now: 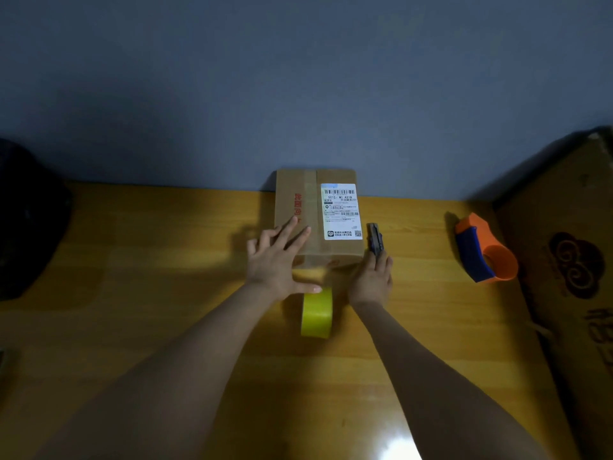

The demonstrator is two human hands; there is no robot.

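A small taped cardboard parcel [331, 250] with a white shipping label [341, 210] lies on the wooden table against the wall. My left hand [275, 263] spreads its straight fingers over the parcel's near left corner. My right hand [373, 277] grips a dark utility knife [374, 239] just right of the parcel, its tip pointing away from me. A roll of yellow tape [316, 315] stands on edge between my wrists, in front of the parcel.
An orange and blue tape dispenser [481, 250] lies on the table [132, 277] to the right. A large cardboard box [570, 260] fills the right side. A dark bag [26, 220] sits at the far left. A grey wall rises behind.
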